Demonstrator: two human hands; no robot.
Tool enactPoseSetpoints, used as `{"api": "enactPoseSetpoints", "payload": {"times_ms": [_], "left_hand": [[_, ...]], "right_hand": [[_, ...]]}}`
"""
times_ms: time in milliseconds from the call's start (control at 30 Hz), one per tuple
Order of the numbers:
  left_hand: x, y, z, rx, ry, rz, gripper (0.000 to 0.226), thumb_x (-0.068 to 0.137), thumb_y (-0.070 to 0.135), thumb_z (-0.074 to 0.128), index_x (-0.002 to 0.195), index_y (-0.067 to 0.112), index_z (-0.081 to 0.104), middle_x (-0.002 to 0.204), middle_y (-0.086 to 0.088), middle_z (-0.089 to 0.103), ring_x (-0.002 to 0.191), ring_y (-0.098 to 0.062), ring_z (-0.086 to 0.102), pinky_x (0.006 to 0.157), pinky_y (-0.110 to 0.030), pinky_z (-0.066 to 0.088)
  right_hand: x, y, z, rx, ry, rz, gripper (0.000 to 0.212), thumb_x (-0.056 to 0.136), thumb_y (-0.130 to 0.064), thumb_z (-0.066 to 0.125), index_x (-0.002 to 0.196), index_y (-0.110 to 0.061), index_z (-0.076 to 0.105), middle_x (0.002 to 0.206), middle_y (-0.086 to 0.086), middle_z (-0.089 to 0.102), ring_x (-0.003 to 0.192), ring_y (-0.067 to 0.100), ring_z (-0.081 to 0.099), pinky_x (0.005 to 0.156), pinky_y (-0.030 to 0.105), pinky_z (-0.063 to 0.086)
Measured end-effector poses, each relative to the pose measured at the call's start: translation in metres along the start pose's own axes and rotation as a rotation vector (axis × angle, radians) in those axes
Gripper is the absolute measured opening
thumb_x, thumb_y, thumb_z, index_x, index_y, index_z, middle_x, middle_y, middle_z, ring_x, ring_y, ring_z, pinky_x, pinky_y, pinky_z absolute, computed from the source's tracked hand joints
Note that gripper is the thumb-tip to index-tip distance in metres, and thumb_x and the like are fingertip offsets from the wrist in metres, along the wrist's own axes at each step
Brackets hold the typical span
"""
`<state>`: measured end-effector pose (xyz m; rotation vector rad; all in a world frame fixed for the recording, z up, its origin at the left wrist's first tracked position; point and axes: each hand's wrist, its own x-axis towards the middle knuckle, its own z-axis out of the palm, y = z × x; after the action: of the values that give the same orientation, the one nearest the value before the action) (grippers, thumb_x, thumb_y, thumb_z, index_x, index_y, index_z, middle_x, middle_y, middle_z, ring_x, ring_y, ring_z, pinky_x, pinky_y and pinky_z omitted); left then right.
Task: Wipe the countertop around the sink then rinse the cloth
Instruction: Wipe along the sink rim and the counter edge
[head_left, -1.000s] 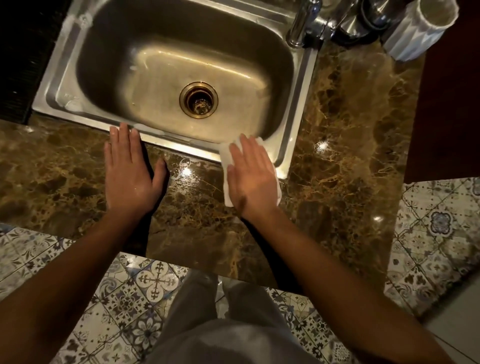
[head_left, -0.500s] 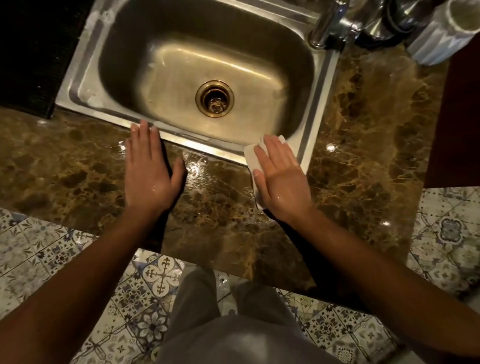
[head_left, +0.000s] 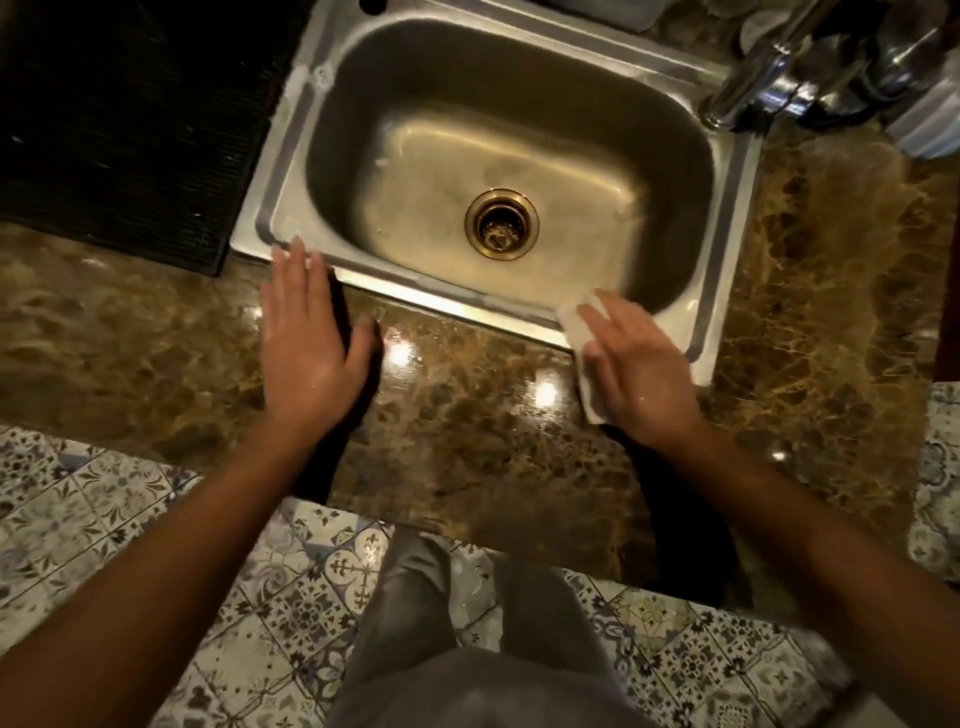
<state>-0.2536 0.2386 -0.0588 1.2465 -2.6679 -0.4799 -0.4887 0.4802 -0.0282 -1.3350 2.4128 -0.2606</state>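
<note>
Right of centre in the frame, the right hand (head_left: 641, 371) lies flat on the white cloth (head_left: 584, 358), fingers straight and a little spread, pressing it down rather than gripping it. Most of the cloth is hidden under the palm; a strip shows along the hand's left edge and past the fingertips. It lies across the worktop (head_left: 467, 426) and the near rim of the sink (head_left: 291, 171), at the sink's lower right corner. The left hand (head_left: 306, 353) rests flat on the worktop left of centre, fingers straight and together, thumb out to the right, holding nothing; its fingertips reach the sink's near rim close to the lower left corner. The two hands are well apart, with bare wet-looking marble between them. A brass drain (head_left: 501, 223) sits in the basin. At upper right stands a chrome tap (head_left: 753, 78); at upper left lies a dark ribbed mat (head_left: 119, 124). Patterned floor tiles (head_left: 104, 499) fill the lower frame
</note>
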Motion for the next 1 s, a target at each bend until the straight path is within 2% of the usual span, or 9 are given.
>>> {"api": "enactPoseSetpoints", "payload": {"times_ms": [133, 267, 467, 600, 733, 833, 1000], "left_hand": [[0.029, -0.048, -0.009, 0.118, -0.059, 0.019, 0.077, 0.102, 0.043, 0.039, 0.160, -0.004, 0.022, 0.171, -0.023, 0.013, 0.160, -0.040, 0.006, 0.130, -0.055, 0.007], [0.030, -0.053, -0.008, 0.149, -0.086, 0.061, 0.077, 0.105, 0.046, 0.036, 0.161, -0.005, 0.018, 0.172, -0.024, 0.009, 0.160, -0.039, 0.002, 0.130, -0.052, 0.005], [0.027, -0.054, -0.007, 0.147, -0.069, 0.075, 0.077, 0.106, 0.047, 0.034, 0.162, -0.003, 0.016, 0.172, -0.023, 0.007, 0.161, -0.038, 0.002, 0.131, -0.049, 0.006], [0.027, -0.055, -0.007, 0.124, -0.075, 0.077, 0.077, 0.108, 0.047, 0.032, 0.163, -0.002, 0.012, 0.173, -0.021, 0.004, 0.161, -0.037, -0.002, 0.131, -0.047, 0.003], [0.026, -0.055, -0.009, 0.079, -0.074, 0.061, 0.077, 0.107, 0.048, 0.034, 0.163, 0.000, 0.011, 0.174, -0.018, 0.002, 0.161, -0.034, -0.004, 0.131, -0.047, 0.003], [0.024, -0.053, -0.010, 0.060, -0.035, 0.035, 0.076, 0.105, 0.044, 0.038, 0.162, -0.002, 0.017, 0.173, -0.018, 0.006, 0.161, -0.034, -0.001, 0.131, -0.049, 0.005], [0.025, -0.049, -0.010, 0.093, -0.026, 0.025, 0.076, 0.101, 0.039, 0.041, 0.160, -0.006, 0.022, 0.171, -0.022, 0.013, 0.161, -0.037, 0.005, 0.130, -0.052, 0.008]], "right_hand": [[0.006, -0.020, 0.005, -0.009, 0.030, 0.050, 0.051, 0.110, -0.039, 0.029, 0.151, -0.017, 0.047, 0.159, 0.011, 0.044, 0.148, 0.030, 0.039, 0.123, 0.045, 0.030], [0.050, -0.089, 0.030, 0.012, 0.037, -0.057, 0.045, 0.110, -0.034, 0.035, 0.148, -0.016, 0.052, 0.154, 0.014, 0.051, 0.140, 0.031, 0.047, 0.117, 0.040, 0.034], [0.121, -0.177, 0.052, 0.034, -0.045, -0.060, 0.048, 0.110, -0.039, 0.032, 0.156, -0.028, 0.040, 0.163, 0.003, 0.039, 0.147, 0.023, 0.039, 0.117, 0.034, 0.030], [0.111, -0.159, 0.043, 0.034, -0.083, -0.087, 0.050, 0.110, -0.042, 0.028, 0.157, -0.029, 0.038, 0.164, 0.004, 0.037, 0.147, 0.024, 0.040, 0.115, 0.036, 0.034], [0.066, -0.099, 0.024, 0.004, -0.069, -0.023, 0.059, 0.108, -0.048, 0.016, 0.154, -0.022, 0.042, 0.153, 0.014, 0.050, 0.135, 0.031, 0.053, 0.105, 0.040, 0.044], [0.040, -0.061, 0.010, -0.029, -0.059, 0.018, 0.053, 0.110, -0.046, 0.022, 0.151, -0.021, 0.045, 0.151, 0.013, 0.052, 0.133, 0.032, 0.053, 0.105, 0.045, 0.046], [0.061, -0.086, 0.018, -0.015, -0.075, -0.019, 0.053, 0.110, -0.046, 0.023, 0.152, -0.020, 0.045, 0.153, 0.014, 0.051, 0.137, 0.032, 0.051, 0.111, 0.045, 0.043]]}}
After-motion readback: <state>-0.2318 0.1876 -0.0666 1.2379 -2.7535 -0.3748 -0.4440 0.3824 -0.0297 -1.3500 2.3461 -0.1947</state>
